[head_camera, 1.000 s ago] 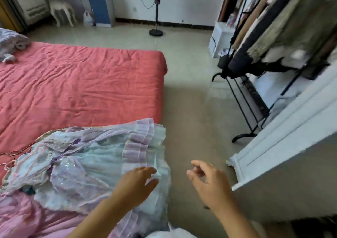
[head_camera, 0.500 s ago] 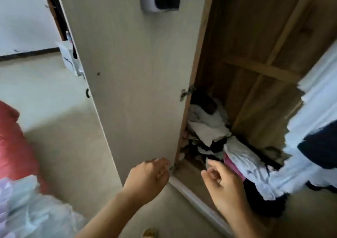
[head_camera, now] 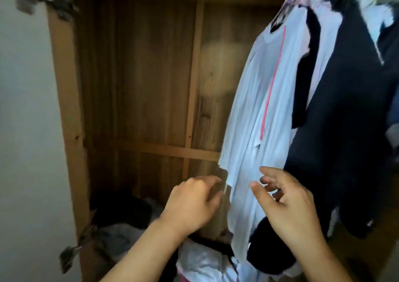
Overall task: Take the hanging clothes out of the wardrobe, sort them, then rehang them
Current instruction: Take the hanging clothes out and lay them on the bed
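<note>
Inside the open wooden wardrobe (head_camera: pixel 151 76), clothes hang on hangers (head_camera: pixel 287 11) at the upper right. Nearest is a long white garment with a pink stripe (head_camera: pixel 254 119), and behind it hangs a dark navy garment (head_camera: pixel 345 130). My left hand (head_camera: pixel 192 204) is raised just left of the white garment's lower hem, fingers loosely curled, holding nothing. Just right of that hem, in front of the garment, my right hand (head_camera: pixel 287 204) has its fingers spread and relaxed and is also empty.
A heap of loose dark and white clothes (head_camera: pixel 205 260) lies on the wardrobe floor below my hands. The pale wardrobe door (head_camera: pixel 26 130) stands open at the left, with a metal hinge (head_camera: pixel 69 255) sticking out low down.
My view swung from the bed with the pastel dress, past the wardrobe door, up to the hanging clothes. Both hands rose toward the white garment's hem.
</note>
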Available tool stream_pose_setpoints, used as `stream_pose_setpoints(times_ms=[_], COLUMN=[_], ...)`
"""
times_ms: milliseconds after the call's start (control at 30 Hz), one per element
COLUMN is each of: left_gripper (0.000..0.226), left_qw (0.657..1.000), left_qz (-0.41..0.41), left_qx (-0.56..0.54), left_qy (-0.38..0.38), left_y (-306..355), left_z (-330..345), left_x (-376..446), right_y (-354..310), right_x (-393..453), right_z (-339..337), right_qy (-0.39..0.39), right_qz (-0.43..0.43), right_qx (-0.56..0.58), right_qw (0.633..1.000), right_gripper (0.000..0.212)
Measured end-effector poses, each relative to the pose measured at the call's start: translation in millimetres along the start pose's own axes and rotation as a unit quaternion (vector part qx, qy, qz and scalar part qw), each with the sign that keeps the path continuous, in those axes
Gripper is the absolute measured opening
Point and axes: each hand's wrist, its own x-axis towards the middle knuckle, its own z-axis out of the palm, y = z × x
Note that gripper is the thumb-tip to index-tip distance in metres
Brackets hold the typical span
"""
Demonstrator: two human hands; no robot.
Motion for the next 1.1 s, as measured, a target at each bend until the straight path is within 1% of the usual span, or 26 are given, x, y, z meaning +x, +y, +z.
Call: stream_pose_setpoints(times_ms=[100, 167, 300, 400, 467, 567, 600, 667, 767, 933, 1000, 1100], left_gripper=[0.033, 0.034, 0.034, 0.031, 0.031, 0.032, 0.033, 0.034, 0.035, 0.038, 0.044, 0.051], left_qw=[0.998, 0.994, 0.983, 0.976, 0.974, 0.972, 0.971, 0.969, 0.965, 0.949, 0.941, 0.927], left_qz=[0.041, 0.065, 0.117, 0.145, 0.162, 0.180, 0.186, 0.195, 0.207, 0.238, 0.259, 0.300], left_qx=[-0.042, -0.081, -0.118, -0.121, -0.112, -0.085, -0.072, -0.055, -0.057, -0.094, -0.119, -0.126], left_qy=[0.023, 0.036, 0.083, 0.106, 0.114, 0.127, 0.133, 0.143, 0.153, 0.181, 0.185, 0.185], left_y=[-4.9, -5.4, 1.9, 13.1, 20.2, 29.8, 32.0, 35.0, 38.4, 47.1, 52.5, 59.6], left_z=[-10.5, -18.5, -33.8, -47.4, -54.4, -60.7, -61.2, -61.5, -60.2, -53.9, -50.1, -44.8], left_x=[62.8, 99.8, 167.3, 214.0, 241.2, 275.4, 285.2, 300.0, 319.9, 349.5, 359.7, 371.0], right_y=[-8.3, -17.2, -41.1, -61.5, -73.4, -85.8, -88.3, -90.2, -90.2, -81.1, -78.0, -80.7], right_x=[47.3, 77.1, 137.9, 183.8, 216.1, 271.9, 291.1, 327.2, 364.0, 386.4, 393.1, 402.6], right_z=[-1.7, -5.2, -21.5, -33.3, -38.9, -48.2, -51.2, -55.6, -56.6, -64.7, -69.6, -72.7], right_qy=[0.045, 0.072, 0.140, 0.198, 0.219, 0.236, 0.238, 0.221, 0.193, 0.206, 0.191, 0.163], right_qz=[-0.010, -0.034, -0.077, -0.104, -0.129, -0.165, -0.168, -0.147, -0.108, -0.077, -0.062, -0.040], right_qx=[-0.016, -0.032, -0.047, -0.037, -0.055, -0.143, -0.184, -0.260, -0.349, -0.379, -0.405, -0.471], right_qw=[0.999, 0.996, 0.986, 0.974, 0.966, 0.947, 0.939, 0.928, 0.911, 0.899, 0.892, 0.866], right_gripper=[0.027, 0.029, 0.030, 0.030, 0.033, 0.036, 0.038, 0.040, 0.017, 0.015, 0.007, 0.014])
